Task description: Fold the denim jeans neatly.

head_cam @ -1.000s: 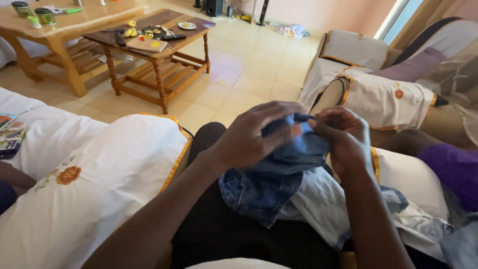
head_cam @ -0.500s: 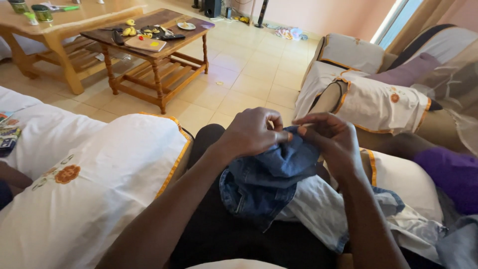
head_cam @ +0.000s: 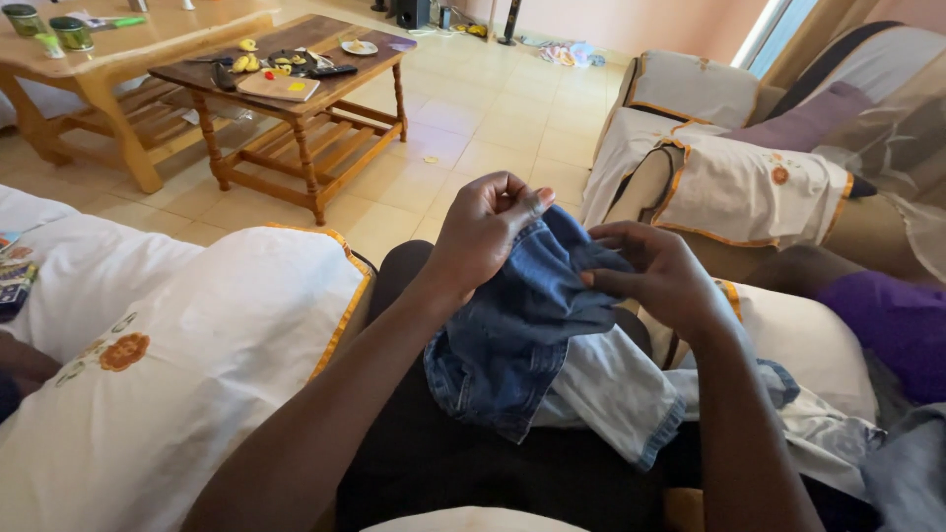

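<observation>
Both of my hands are on a piece of dark blue denim cloth (head_cam: 522, 325) that lies bunched up in my lap, on top of a paler, faded blue cloth (head_cam: 616, 389). My left hand (head_cam: 485, 229) has its fingers pinched tight on the top edge of the denim, lifting it up. My right hand (head_cam: 655, 271) touches the fold just beside it, fingers bent and close together, and a dark wooden table (head_cam: 296, 94) stands well apart on the tiled floor.

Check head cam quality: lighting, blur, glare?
Head view: even daylight, brightest at the window top right; soft sheen on the floor tiles, no harsh glare. Left hand, right hand and denim garment fairly sharp; wide-angle stretch at the edges.
</observation>
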